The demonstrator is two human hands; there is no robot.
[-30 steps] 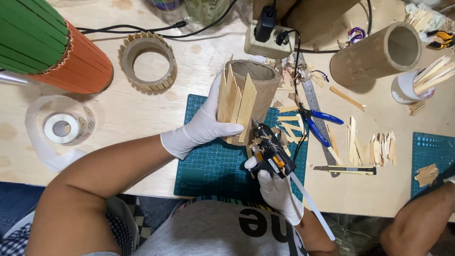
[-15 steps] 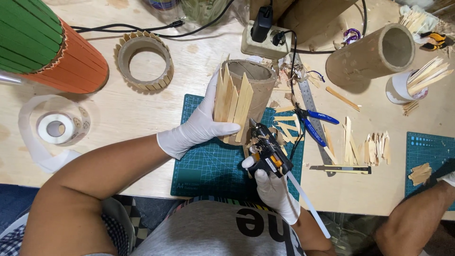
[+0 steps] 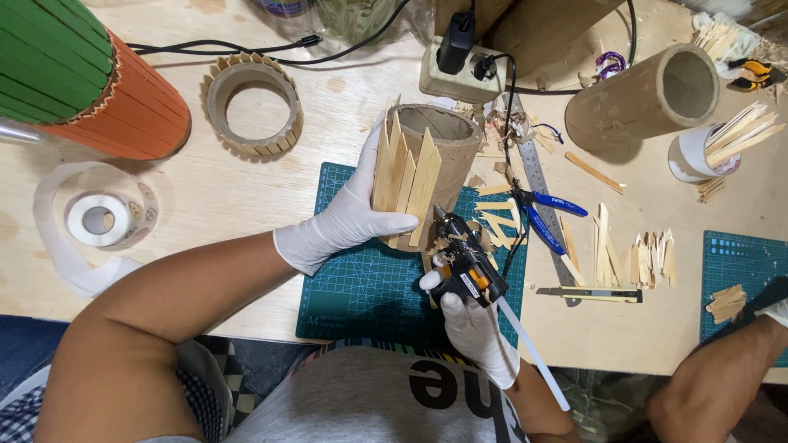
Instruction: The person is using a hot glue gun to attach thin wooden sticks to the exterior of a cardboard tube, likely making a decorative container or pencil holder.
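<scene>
Right at the near edge of the wooden table [image 3: 205, 197], a green cutting mat [image 3: 361, 283] is laid flat, and its front edge is lined up with the table edge. A bare patch of mat is seen near the front, below the gloved left hand [image 3: 349, 217]. More open table is seen to the left of the mat, between it and a roll of white tape [image 3: 98, 220]. To the right, the room is crowded: blue pliers [image 3: 542, 213], a metal ruler [image 3: 542, 197] and many cut wooden sticks [image 3: 632, 254] are spread about. A cardboard tube [image 3: 439, 152] is stood on the far part of the mat, with flat wooden sticks [image 3: 402, 176] stuck along its side. The tube is gripped by the left hand, with the fingers wrapped round the stick-covered side and the thumb laid across the sticks. A black glue gun [image 3: 464, 262] is held tight in the gloved right hand [image 3: 476, 328], with its tip pointed up at the bottom of the sticks, very near or touching them. A white glue stick [image 3: 533, 353] is seen poking out from the back of the gun. Another person's arm [image 3: 722, 377] is seen at the far right, well apart from the tube.
</scene>
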